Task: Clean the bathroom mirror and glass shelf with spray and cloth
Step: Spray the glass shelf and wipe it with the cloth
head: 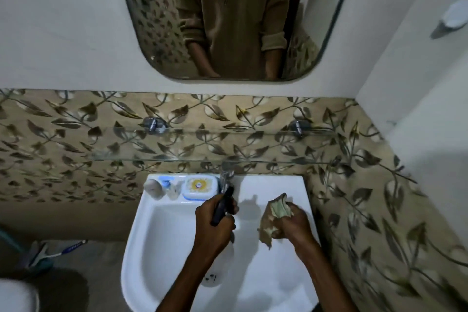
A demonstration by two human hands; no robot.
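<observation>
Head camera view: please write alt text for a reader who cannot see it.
Over a white sink, the person's left hand grips a dark spray bottle and the right hand holds a crumpled cloth. Above are a glass shelf and a wall mirror. A soap box sits on the sink's rim.

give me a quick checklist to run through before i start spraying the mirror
1. Spray bottle gripped in left hand: ok.
2. Cloth held ready in right hand: ok.
3. Nozzle aimed at the mirror: not ok, the bottle is low over the sink.
4. Glass shelf bare of items: ok.
5. Liquid left in the bottle: cannot tell.
6. Soap box and small bottles on the sink ledge out of the spray path: cannot tell.
</observation>
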